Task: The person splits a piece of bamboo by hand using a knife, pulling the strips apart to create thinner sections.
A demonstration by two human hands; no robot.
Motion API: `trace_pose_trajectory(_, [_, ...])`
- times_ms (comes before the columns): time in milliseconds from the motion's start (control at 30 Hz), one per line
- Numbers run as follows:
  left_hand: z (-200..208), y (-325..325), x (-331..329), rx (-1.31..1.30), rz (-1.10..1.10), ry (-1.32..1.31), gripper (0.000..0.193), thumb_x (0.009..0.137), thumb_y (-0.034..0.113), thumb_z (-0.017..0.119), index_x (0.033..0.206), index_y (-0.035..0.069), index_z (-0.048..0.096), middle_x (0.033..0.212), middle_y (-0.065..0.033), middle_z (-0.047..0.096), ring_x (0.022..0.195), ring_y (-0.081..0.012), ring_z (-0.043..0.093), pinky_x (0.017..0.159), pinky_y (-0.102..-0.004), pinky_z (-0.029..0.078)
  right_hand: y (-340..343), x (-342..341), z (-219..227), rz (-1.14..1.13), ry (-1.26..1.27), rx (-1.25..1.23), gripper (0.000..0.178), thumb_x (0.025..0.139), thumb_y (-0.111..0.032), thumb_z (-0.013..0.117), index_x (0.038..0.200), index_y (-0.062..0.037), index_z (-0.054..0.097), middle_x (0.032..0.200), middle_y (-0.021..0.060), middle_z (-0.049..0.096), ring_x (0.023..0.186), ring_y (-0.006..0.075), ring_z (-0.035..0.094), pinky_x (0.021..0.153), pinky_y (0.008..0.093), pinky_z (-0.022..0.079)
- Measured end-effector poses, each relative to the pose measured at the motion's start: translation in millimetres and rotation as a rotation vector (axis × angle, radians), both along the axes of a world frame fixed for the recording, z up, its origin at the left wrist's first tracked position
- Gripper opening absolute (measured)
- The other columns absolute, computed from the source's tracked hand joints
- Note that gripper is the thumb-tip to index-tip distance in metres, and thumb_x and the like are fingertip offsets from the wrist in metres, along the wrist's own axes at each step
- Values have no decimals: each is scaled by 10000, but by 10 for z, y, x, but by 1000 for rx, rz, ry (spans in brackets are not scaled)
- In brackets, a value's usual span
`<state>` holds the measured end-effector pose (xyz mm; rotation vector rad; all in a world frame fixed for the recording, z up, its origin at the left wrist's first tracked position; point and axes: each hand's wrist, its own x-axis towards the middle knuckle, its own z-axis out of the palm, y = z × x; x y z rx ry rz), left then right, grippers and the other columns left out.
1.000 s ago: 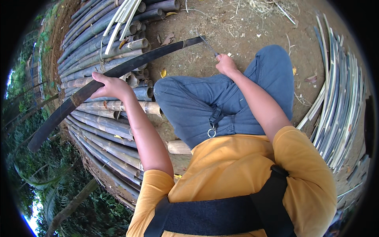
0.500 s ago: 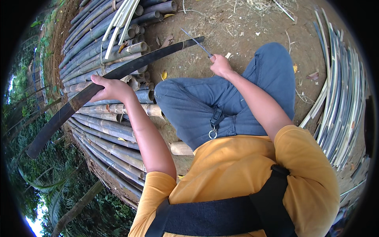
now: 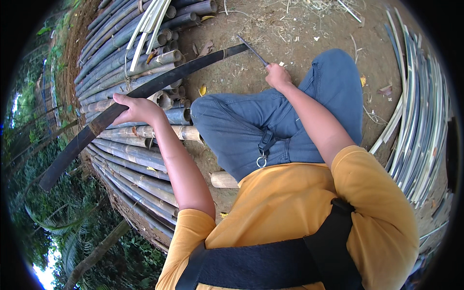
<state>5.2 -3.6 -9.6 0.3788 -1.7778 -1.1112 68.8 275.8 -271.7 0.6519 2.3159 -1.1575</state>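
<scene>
My left hand (image 3: 137, 110) is closed round a long, dark split bamboo strip (image 3: 180, 72), gripping it left of its middle. The strip slants from the lower left up to the right, over the stacked poles, and its pale node rings show. In my right hand (image 3: 278, 76) is a knife (image 3: 254, 51) with a narrow blade, the fist closed on its handle. The blade points up and left, and it meets or crosses the strip's far right end; whether it cuts into the bamboo I cannot tell.
Dark bamboo poles (image 3: 140, 157) lie stacked on my left, with pale thin slats (image 3: 147, 31) on top. A large bundle of split strips (image 3: 419, 121) lies at the right. Shavings (image 3: 309, 12) litter the dirt ahead. My bent legs (image 3: 270, 116) are between my arms.
My right hand has moved a little to the right, and the knife's blade now lies at the strip's very end. The strip has shifted slightly to the right in the picture.
</scene>
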Motion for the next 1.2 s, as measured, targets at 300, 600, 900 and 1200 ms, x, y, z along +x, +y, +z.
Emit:
trace_pose_trajectory(300, [-6, 19, 39, 36, -34, 12, 897, 992, 304, 612, 1514, -27, -38, 1498, -329, 261, 1292, -345, 458, 1058, -450, 455, -28, 10, -90, 14, 83, -11, 282, 1000, -285, 497, 1117, -69, 634, 1067, 219, 686, 1039, 414, 645, 886, 498, 506])
trace_pose_trajectory(600, [-40, -62, 56, 6, -24, 35, 892, 993, 276, 614, 1517, -33, -38, 1499, -339, 240, 1303, -349, 436, 1068, -457, 440, -256, -5, 327, 148, 154, -89, 251, 987, -269, 521, 1101, -73, 628, 1055, 229, 683, 1018, 427, 648, 858, 525, 509])
trace_pose_trajectory(900, [60, 147, 43, 19, -62, 39, 899, 993, 294, 613, 1506, -51, -39, 1509, -338, 225, 1304, -343, 442, 1049, -446, 457, -167, -90, 60, 64, 86, -152, 252, 972, -257, 535, 1094, -58, 631, 1050, 226, 684, 1025, 419, 647, 864, 511, 507])
trace_pose_trajectory(1200, [38, 20, -56, 4, 27, 6, 934, 984, 325, 626, 1505, -71, -40, 1494, -354, 253, 1292, -352, 452, 1054, -454, 440, -183, -129, 316, 168, 164, -103, 226, 975, -262, 539, 1088, -95, 640, 1023, 212, 694, 980, 420, 666, 843, 524, 519])
